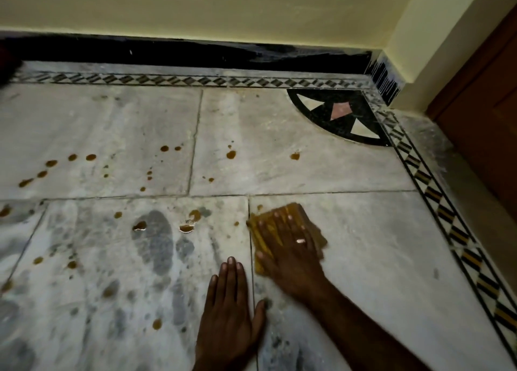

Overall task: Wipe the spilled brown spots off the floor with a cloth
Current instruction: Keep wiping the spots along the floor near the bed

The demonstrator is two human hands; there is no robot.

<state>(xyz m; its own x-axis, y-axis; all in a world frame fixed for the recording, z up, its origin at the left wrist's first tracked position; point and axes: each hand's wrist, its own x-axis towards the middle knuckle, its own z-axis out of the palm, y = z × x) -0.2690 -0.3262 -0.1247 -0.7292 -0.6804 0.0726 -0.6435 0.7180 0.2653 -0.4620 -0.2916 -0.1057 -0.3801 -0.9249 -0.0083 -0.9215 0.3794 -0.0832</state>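
Observation:
A folded yellow-brown cloth (291,211) lies flat on the grey marble floor (363,245), near a tile joint. My right hand (291,250) presses down on it with fingers spread and straight; the hand looks motion-blurred. My left hand (228,317) rests flat on the floor just to the left, fingers together and straight. Several brown spots (230,154) dot the tiles to the left of and beyond the cloth, such as one spot (186,228) close to the cloth's left and another spot (157,324) near my left hand.
A yellow wall with a black skirting (167,50) runs along the far side. A patterned tile border (436,200) edges the floor at the right, with a black inlay (340,116) in the corner. A brown wooden door (486,113) stands at the far right.

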